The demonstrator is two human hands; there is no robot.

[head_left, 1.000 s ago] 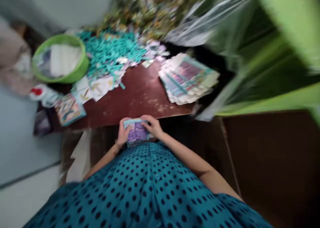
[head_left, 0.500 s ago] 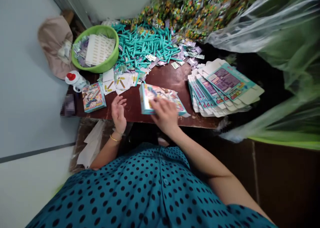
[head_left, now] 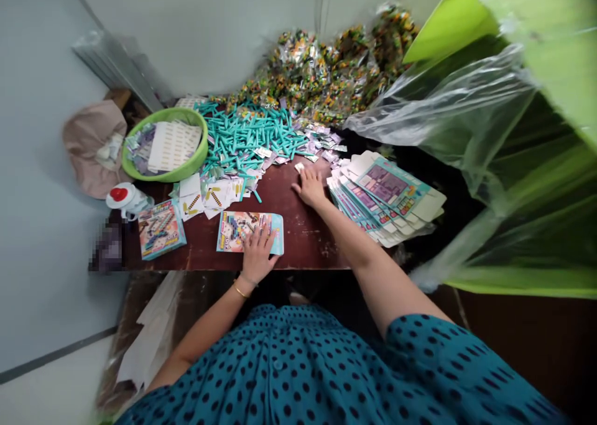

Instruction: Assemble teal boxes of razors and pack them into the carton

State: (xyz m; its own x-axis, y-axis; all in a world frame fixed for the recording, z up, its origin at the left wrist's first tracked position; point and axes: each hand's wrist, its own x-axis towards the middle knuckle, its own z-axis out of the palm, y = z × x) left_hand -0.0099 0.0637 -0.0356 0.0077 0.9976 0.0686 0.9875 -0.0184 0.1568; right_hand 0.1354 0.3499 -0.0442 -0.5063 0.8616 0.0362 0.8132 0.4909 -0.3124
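My left hand [head_left: 257,254] lies flat, fingers spread, on a colourful flat box [head_left: 242,231] near the front edge of the dark red table [head_left: 303,238]. My right hand [head_left: 310,187] reaches forward and rests open on the bare tabletop, just left of a fanned stack of unfolded box blanks [head_left: 387,196]. Small printed slips [head_left: 321,144] lie just beyond its fingertips. A heap of teal sticks [head_left: 249,135] covers the back of the table.
A green bowl [head_left: 164,144] with paper sheets sits at the back left. A second flat box [head_left: 161,227] and small cards [head_left: 212,196] lie at the left. Colourful packets [head_left: 326,70] pile up at the back. A clear plastic bag [head_left: 443,107] hangs at the right.
The box went from both hands at my lap onto the table. My right hand left it and moved forward toward the blanks; my left hand came down flat on it.
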